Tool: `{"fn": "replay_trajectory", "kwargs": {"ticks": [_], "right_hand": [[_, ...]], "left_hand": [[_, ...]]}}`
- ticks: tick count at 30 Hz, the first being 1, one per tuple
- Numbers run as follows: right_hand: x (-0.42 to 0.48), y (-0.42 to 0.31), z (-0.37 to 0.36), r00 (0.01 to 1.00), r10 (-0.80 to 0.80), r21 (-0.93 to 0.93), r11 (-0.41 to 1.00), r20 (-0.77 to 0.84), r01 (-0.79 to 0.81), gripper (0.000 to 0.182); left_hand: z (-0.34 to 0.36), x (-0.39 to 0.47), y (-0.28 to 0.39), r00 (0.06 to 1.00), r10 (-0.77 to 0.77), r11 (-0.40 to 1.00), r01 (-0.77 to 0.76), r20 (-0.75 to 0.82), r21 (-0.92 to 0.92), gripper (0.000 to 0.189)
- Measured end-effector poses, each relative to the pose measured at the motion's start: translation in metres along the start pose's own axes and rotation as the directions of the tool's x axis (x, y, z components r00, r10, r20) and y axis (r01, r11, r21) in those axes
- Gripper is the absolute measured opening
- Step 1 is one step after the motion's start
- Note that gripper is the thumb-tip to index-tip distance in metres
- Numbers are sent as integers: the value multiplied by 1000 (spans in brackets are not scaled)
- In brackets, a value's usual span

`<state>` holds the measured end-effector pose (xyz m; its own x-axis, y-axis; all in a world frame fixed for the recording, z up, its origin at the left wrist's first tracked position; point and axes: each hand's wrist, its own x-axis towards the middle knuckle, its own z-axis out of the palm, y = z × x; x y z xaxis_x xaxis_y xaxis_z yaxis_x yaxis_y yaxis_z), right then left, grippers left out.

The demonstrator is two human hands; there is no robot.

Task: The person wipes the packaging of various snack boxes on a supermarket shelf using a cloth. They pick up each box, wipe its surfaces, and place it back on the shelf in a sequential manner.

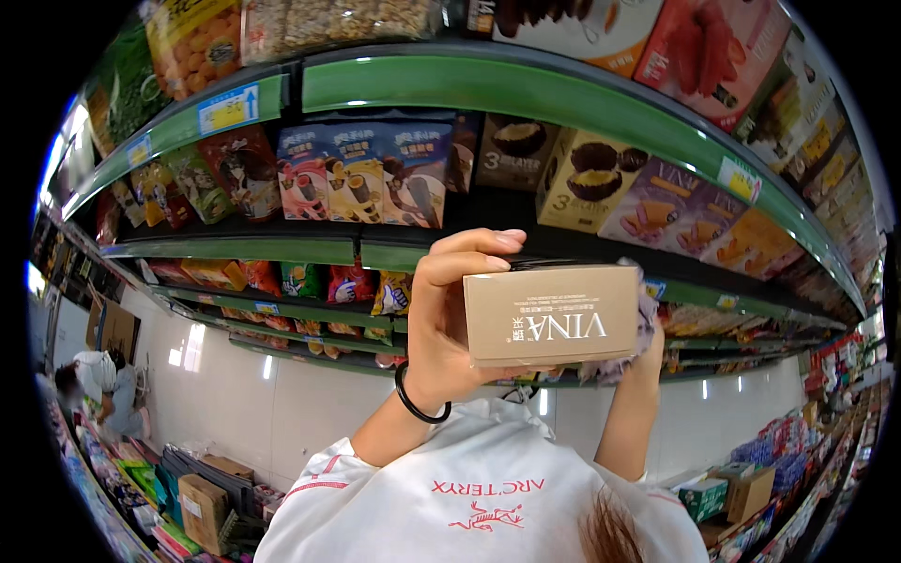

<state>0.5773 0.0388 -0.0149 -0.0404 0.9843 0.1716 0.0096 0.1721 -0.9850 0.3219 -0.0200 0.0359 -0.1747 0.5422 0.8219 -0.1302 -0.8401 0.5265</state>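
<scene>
A small tan carton [552,299] bearing upside-down white lettering is held up before my chest, one end face towards me. My left hand [440,320] grips it from the left, with fingers bent over the top and the thumb side below. On the carton's right side a crumpled greyish-purple cloth [646,306] presses against it. Behind that cloth is my right hand [649,355], mostly hidden, holding it. Just beyond the carton, a dark gap on the shelf [493,211] lies between blue snack boxes [362,172] and a yellow chocolate-snack box [590,181].
Green-edged shelves [493,88] curve close in front, stocked with boxed and bagged snacks. Purple boxes [644,200] stand to the right. Small snack bags [350,285] fill a lower shelf. At far left a person [116,390] bends over near cardboard boxes [203,510].
</scene>
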Motion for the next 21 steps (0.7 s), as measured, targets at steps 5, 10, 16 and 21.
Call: {"fn": "replay_trajectory", "kwargs": {"ticks": [5, 10, 16, 21], "right_hand": [[-3, 82, -36, 934, 273, 486, 799, 231, -353, 26], [-26, 40, -31, 787, 616, 853, 387, 43, -349, 36], [-28, -4, -9, 743, 665, 870, 407, -74, -278, 15], [-34, 16, -25, 811, 585, 907, 327, 25, -264, 8]], "left_hand": [[-26, 13, -21, 996, 7, 1000, -6, -93, 15, 88], [-51, 52, -47, 962, -263, 960, 253, -71, -123, 87], [-59, 89, -85, 927, -373, 928, 373, -49, -7, 77], [-59, 106, -105, 906, -420, 904, 422, -48, 63, 66]]}}
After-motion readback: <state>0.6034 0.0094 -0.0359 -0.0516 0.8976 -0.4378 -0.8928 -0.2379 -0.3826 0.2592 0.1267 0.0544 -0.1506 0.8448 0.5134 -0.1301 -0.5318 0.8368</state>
